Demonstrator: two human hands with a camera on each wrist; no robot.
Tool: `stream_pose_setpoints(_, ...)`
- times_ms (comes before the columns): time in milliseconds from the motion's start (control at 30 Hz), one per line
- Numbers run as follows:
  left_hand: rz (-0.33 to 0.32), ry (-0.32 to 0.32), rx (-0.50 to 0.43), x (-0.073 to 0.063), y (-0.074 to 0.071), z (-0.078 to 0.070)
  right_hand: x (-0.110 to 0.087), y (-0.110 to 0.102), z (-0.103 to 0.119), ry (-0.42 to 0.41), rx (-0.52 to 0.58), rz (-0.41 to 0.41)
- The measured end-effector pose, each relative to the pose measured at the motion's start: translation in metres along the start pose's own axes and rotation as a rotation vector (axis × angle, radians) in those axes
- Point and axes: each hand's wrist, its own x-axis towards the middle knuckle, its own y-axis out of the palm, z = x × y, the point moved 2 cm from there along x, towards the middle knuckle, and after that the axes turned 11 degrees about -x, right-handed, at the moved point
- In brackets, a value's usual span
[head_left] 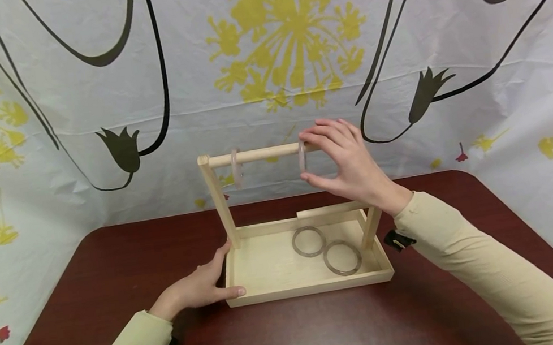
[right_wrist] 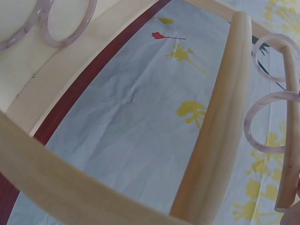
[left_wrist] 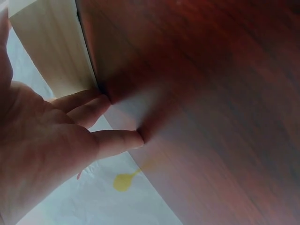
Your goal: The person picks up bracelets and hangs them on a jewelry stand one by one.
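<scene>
A wooden bangle stand with a tray base (head_left: 271,264) sits on the table, its upper bar (head_left: 266,152) borne by a post (head_left: 220,204) at the left. My right hand (head_left: 352,158) pinches a pale, translucent bangle (head_left: 302,157) between thumb and fingertips, with the bar running through it. Further left on the same bar hangs a second bangle (head_left: 237,168). In the right wrist view, this held bangle (right_wrist: 251,122) circles the bar near its free end. My left hand (head_left: 199,284) rests against the tray's left end, thumb over the front wall, fingers extended along the side.
Two more bangles, one behind (head_left: 295,244) and one in front (head_left: 326,263), lie in the tray's right half. A lower bar (head_left: 329,210) on a short post (head_left: 372,227) stands at the right. Behind the dark red table (head_left: 295,335) hangs a flower-printed cloth (head_left: 184,80).
</scene>
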Motion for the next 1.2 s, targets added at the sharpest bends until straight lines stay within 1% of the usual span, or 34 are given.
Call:
stream_pose_setpoints(433, -0.011, -0.024, 0.002, -0.001, 0.001, 0.000, 0.009, 0.007, 0.012, -0.025, -0.008, 0.003)
stream_pose_setpoints(867, -0.015, -0.014, 0.008, 0.000, 0.000, 0.000, 0.019, 0.015, 0.023, -0.034, -0.012, -0.002)
stream_pose_setpoints(1200, -0.016, -0.018, 0.013, 0.000, 0.000, 0.002, 0.026, 0.021, 0.034, -0.013, -0.012, 0.030)
